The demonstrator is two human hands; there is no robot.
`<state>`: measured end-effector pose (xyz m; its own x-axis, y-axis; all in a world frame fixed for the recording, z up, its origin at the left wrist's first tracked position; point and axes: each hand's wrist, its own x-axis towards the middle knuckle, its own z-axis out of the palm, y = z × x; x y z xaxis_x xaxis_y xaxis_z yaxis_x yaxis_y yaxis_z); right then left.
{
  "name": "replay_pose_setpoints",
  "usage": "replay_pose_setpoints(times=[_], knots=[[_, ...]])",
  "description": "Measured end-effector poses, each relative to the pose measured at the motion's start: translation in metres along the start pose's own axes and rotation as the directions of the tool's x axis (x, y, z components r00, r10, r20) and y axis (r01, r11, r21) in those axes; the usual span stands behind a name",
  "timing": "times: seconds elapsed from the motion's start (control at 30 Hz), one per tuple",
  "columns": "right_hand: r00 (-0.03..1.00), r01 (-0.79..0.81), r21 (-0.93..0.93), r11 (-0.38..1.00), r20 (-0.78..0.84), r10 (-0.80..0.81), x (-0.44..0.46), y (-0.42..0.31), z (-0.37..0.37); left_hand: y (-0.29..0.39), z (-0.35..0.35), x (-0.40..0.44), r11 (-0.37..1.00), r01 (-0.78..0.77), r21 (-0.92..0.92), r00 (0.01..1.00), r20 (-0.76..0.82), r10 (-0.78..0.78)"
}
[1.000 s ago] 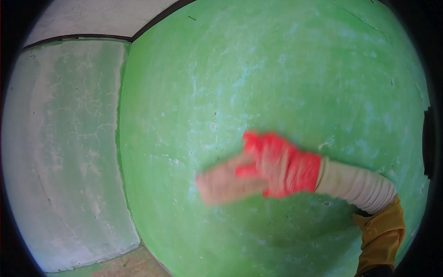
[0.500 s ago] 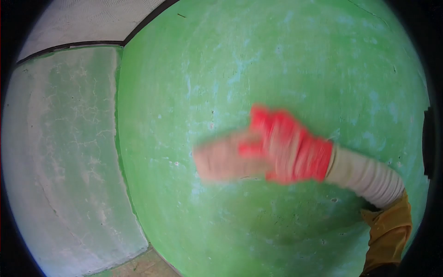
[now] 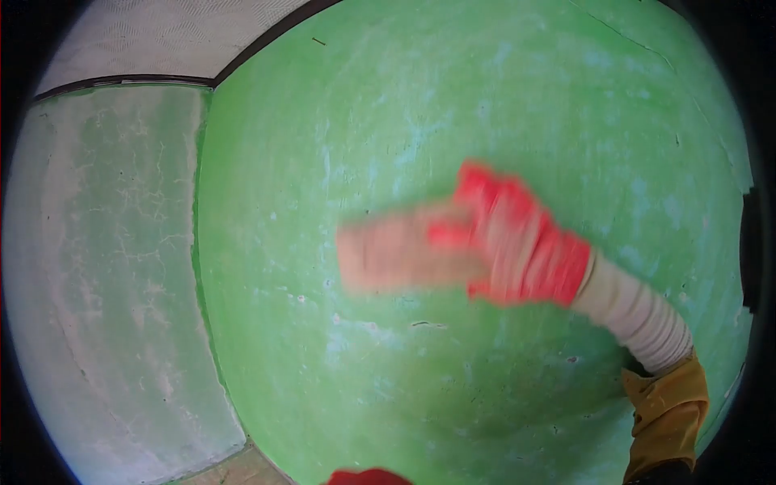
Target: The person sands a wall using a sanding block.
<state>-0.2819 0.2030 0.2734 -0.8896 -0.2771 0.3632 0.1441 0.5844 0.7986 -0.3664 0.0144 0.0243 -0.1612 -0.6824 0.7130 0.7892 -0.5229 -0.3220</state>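
My right hand (image 3: pixel 521 238), in a red and whitish glove, is closed around one end of a flat, pinkish-tan rectangular block (image 3: pixel 396 249). The block lies against or very close to the green wall (image 3: pixel 453 388), its free end pointing left; motion blurs both. A pale ribbed cuff and a mustard-coloured sleeve cover the arm. At the bottom edge a small red shape (image 3: pixel 368 477) shows, apparently my left hand in its glove; its fingers are cut off by the frame.
A paler, cracked wall section (image 3: pixel 121 259) meets the green wall at a corner on the left. Dark trim (image 3: pixel 145 80) runs below a whitish textured ceiling (image 3: pixel 170 36). Brownish floor (image 3: pixel 234 470) shows at the lower left, and a dark object (image 3: pixel 749 250) at the right edge.
My right hand and the block have moved up across the green wall. The red shape has come into view at the bottom edge.
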Motion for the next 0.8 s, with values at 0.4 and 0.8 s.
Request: replay_pose_setpoints(times=[0.4, 0.8], knots=[[0.987, 0.062, -0.101, 0.993, 0.154, -0.046, 0.016, 0.016, -0.031, -0.073, 0.107, -0.083, 0.969, 0.225, 0.102, 0.842, 0.481, -0.246], [0.988, -0.122, -0.382, 0.916, -0.131, 0.077, 0.078, 0.037, -0.011, -0.098, 0.137, -0.060, 0.906, 0.136, 0.401, 0.607, 0.689, -0.396]])
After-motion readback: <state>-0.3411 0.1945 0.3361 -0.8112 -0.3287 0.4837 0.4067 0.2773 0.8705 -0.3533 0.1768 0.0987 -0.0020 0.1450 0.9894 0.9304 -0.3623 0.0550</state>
